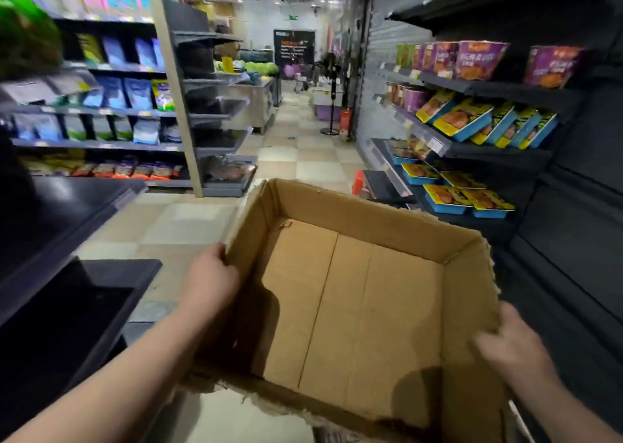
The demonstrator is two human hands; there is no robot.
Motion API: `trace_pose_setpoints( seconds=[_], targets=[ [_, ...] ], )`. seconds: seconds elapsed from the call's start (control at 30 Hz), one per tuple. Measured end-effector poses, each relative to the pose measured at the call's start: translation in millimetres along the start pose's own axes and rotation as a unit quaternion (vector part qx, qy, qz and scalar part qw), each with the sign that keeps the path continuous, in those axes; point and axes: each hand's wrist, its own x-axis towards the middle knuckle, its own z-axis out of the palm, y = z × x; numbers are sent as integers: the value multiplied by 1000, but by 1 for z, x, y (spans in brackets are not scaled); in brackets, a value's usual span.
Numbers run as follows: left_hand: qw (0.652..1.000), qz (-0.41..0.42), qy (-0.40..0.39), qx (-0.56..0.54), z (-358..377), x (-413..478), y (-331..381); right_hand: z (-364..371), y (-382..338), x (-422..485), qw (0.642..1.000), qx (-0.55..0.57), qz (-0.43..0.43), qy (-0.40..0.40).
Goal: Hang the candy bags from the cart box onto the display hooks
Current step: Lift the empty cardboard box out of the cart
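A shop aisle is seen from a head-worn camera. An open cardboard box (371, 221) is held up in front of the person and fills the frame from the centre down to 6 o'clock. Its top edges are torn and ragged, and only a bare brown floor with fold lines is shown inside it.

At 8 o'clock, the box's left wall is gripped by the left hand (209, 280), with the fingers curled onto the rim near the far corner. At 4 o'clock, the right wall is held by the right hand (512, 345). This hand is blurred, but the thumb appears to be laid inside the wall and the fingers outside it, so the wall is pinched between them. Both bare forearms are seen reaching in from the bottom corners.

At 9 to 10 o'clock, dark shelves (101, 144) are stocked with blue and white bags (138, 93), too blurred to be read. Nearer, at 8 o'clock, a dark counter top (67, 206) is seen. At 2 to 3 o'clock, sloping black shelving (505, 88) is lined with purple packets (478, 60) above and yellow and blue trays (465, 119) below. A pale chequered tile floor (303, 159) runs away toward 12 o'clock, where a standing fan (332, 105) is placed beside the right wall.
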Motion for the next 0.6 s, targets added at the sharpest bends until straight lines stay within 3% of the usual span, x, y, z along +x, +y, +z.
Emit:
trace_pose_setpoints(
  seconds=[0.23,0.6],
  targets=[
    [988,-77,134,5,-93,-77,-85,43,-54,-53,989,-76,-108,-59],
    [940,-257,221,21,-223,-303,-234,117,-56,-246,941,-168,-266,-125]
  ],
)
